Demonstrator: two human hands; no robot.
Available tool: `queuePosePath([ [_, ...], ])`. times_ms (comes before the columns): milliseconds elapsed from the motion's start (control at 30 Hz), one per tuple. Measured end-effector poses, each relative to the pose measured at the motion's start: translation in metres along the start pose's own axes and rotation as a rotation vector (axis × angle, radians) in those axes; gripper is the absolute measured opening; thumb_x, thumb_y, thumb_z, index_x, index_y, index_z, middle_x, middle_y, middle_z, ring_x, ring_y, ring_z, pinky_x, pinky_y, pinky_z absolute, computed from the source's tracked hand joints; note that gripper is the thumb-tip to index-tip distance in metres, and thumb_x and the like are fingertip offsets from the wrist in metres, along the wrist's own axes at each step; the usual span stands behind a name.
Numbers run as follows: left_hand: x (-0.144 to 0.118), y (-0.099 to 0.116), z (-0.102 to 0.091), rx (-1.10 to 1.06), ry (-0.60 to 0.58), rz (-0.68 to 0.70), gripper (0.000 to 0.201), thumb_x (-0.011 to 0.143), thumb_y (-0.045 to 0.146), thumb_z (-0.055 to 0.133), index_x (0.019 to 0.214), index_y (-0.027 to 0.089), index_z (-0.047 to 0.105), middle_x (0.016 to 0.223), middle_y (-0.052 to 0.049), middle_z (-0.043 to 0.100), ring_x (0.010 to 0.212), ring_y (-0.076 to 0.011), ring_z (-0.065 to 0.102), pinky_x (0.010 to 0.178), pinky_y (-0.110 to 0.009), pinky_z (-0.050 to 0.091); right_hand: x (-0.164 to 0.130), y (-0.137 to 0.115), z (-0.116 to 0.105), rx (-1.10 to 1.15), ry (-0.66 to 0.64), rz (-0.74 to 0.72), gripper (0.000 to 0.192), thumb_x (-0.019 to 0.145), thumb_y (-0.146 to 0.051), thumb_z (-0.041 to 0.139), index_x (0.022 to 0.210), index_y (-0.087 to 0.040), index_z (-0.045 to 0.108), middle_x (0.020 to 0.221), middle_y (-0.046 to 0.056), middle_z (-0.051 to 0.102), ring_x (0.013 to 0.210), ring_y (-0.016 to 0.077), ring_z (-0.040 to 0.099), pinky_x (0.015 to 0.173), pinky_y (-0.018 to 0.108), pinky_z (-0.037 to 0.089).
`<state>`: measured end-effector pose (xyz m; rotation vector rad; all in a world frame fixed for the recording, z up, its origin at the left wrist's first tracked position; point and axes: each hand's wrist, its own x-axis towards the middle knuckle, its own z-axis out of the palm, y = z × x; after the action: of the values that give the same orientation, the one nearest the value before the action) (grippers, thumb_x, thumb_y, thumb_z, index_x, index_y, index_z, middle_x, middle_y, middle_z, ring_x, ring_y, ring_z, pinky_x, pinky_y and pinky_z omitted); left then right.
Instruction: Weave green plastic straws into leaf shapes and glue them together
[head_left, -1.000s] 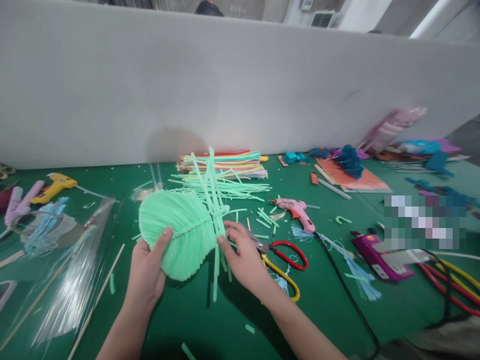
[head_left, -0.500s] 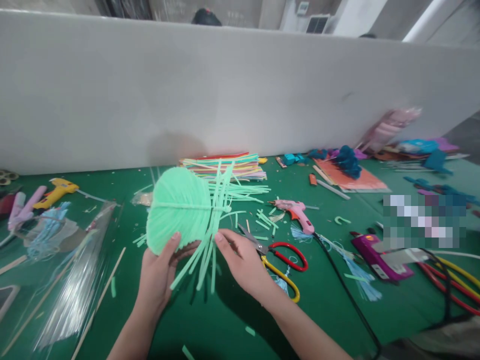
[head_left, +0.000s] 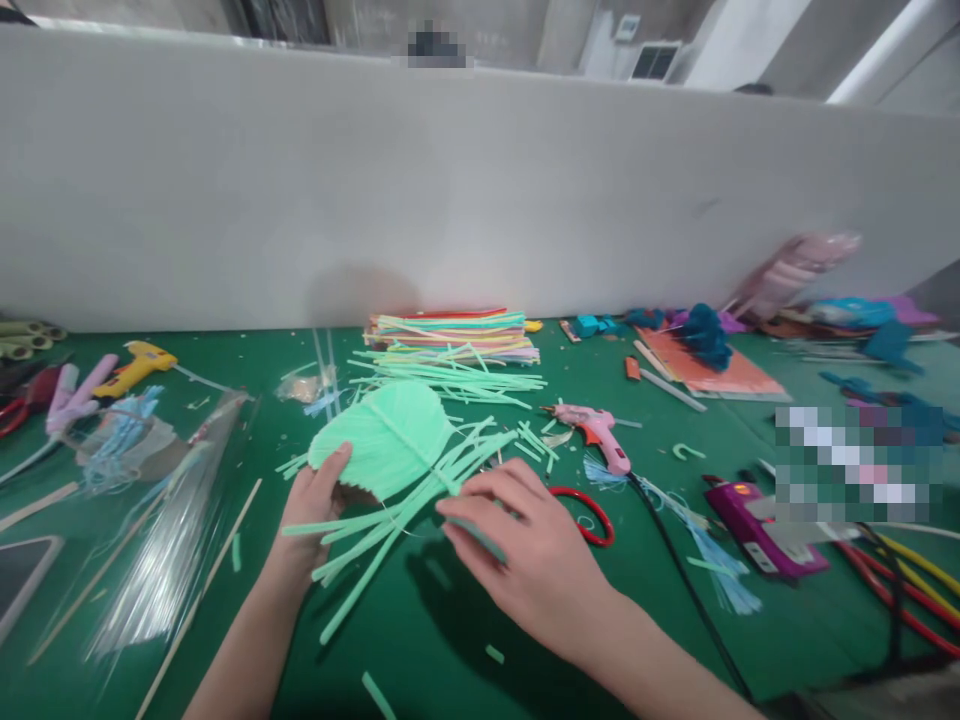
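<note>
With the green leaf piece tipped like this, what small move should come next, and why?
Probably close the right hand on the red-handled scissors beneath it. The left hand grips the leaf by its edge, and long uncut strips hang loose below it.

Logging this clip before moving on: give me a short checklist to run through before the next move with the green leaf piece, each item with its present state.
1. Left hand has a grip on the green leaf piece: ok.
2. Right hand rests on the loose green strips: ok.
3. Scissors within reach, partly hidden by the right hand: ok.
4. Pink glue gun lies apart from both hands: ok.
5. Leaf's tie holding firm: cannot tell.
</note>
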<state>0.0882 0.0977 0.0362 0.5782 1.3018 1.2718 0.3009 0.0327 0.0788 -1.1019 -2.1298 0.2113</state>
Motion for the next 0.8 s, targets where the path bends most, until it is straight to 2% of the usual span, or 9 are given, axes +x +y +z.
queuePosePath([
  [100,-0.003,0.001,0.002,0.063,-0.057,-0.010,0.035,0.060,0.042,0.080,0.074,0.014,0.065,0.056,-0.001,0.066,0.044,-0.0177,0.060,0.044,-0.028,0.050,0.016,0.007,0.011,-0.168,-0.245,-0.147,0.012,0.092,-0.015,0.054,0.096,-0.017,0.066,0.098,0.008,0.061,0.088,0.0212,0.049,0.076,0.034,0.045],
  [200,-0.007,0.003,0.005,0.107,-0.088,-0.015,0.034,0.060,0.045,0.078,0.065,0.015,0.064,0.052,-0.001,0.063,0.044,-0.0164,0.057,0.042,-0.026,0.046,0.029,0.009,0.023,-0.291,-0.387,-0.247,0.007,0.088,-0.016,0.058,0.092,-0.016,0.064,0.098,0.008,0.058,0.089,0.0223,0.048,0.075,0.035,0.045],
  [300,-0.010,0.007,0.007,0.138,-0.080,-0.016,0.038,0.060,0.048,0.077,0.052,0.017,0.056,0.040,0.003,0.051,0.034,-0.0101,0.041,0.034,-0.024,0.035,0.034,0.006,0.031,-0.370,-0.420,-0.297,0.003,0.087,-0.017,0.060,0.085,-0.016,0.061,0.092,0.006,0.055,0.088,0.0221,0.048,0.069,0.034,0.043],
  [367,-0.011,0.010,0.008,0.145,-0.077,-0.007,0.039,0.060,0.050,0.077,0.051,0.018,0.054,0.038,0.006,0.045,0.034,-0.0077,0.035,0.035,-0.023,0.031,0.035,0.005,0.035,-0.410,-0.409,-0.321,0.007,0.087,-0.015,0.059,0.081,-0.016,0.059,0.089,0.006,0.053,0.087,0.0219,0.049,0.066,0.033,0.042],
  [567,-0.014,0.007,0.007,0.166,-0.142,-0.029,0.038,0.064,0.052,0.074,0.062,0.019,0.055,0.048,0.006,0.049,0.043,-0.0097,0.042,0.042,-0.023,0.035,0.035,0.009,0.049,-0.453,-0.435,-0.321,0.008,0.087,-0.008,0.056,0.082,-0.015,0.058,0.084,0.007,0.056,0.082,0.0220,0.054,0.058,0.030,0.041],
  [700,-0.017,0.000,0.007,0.200,-0.249,-0.021,0.033,0.066,0.046,0.076,0.080,0.020,0.061,0.062,0.006,0.056,0.055,-0.0119,0.050,0.052,-0.024,0.041,0.035,0.008,0.055,-0.468,-0.497,-0.288,0.013,0.087,-0.006,0.053,0.097,-0.011,0.060,0.085,0.008,0.062,0.076,0.0214,0.059,0.054,0.031,0.044],
  [800,-0.013,-0.007,0.006,0.255,-0.284,-0.021,0.027,0.064,0.036,0.079,0.076,0.020,0.061,0.066,0.004,0.059,0.062,-0.0139,0.053,0.059,-0.025,0.043,0.033,0.006,0.058,-0.471,-0.513,-0.291,0.020,0.089,-0.008,0.052,0.108,-0.009,0.058,0.093,0.011,0.065,0.077,0.0217,0.062,0.054,0.031,0.046],
])
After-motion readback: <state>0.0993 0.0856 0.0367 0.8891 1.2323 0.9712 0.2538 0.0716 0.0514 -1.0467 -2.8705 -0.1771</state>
